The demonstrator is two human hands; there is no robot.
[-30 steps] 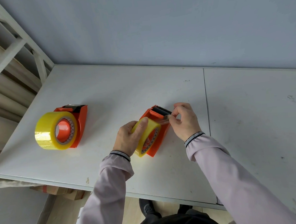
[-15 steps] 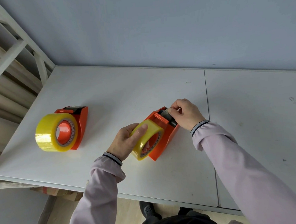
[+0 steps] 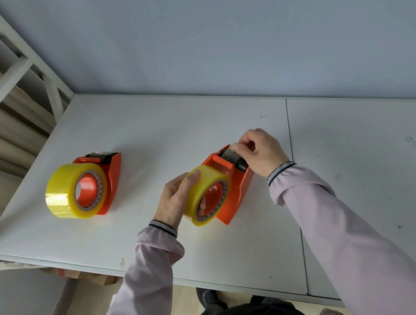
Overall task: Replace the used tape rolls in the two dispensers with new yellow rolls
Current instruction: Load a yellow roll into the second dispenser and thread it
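Two orange tape dispensers stand on the white table [image 3: 153, 136]. The left dispenser [image 3: 111, 179] carries a yellow roll [image 3: 64, 191] on its orange hub and nobody touches it. The right dispenser [image 3: 237, 192] also carries a yellow roll [image 3: 203, 181]. My left hand [image 3: 175, 200] grips that roll from the left side, thumb on top. My right hand [image 3: 259, 149] pinches the loose tape end at the dispenser's black roller and cutter, at its far top end. The tape end itself is mostly hidden under my fingers.
A white metal frame [image 3: 17, 71] with stacked boards behind it stands at the far left. A pale wall [image 3: 220, 36] runs along the table's back edge. A seam [image 3: 294, 177] splits the tabletop right of my hands. The front edge is close to my body.
My right hand has moved from the dispenser's near side up onto its cutter end and now presses the tape there. The dispenser has turned slightly. The left hand keeps its grip on the roll.
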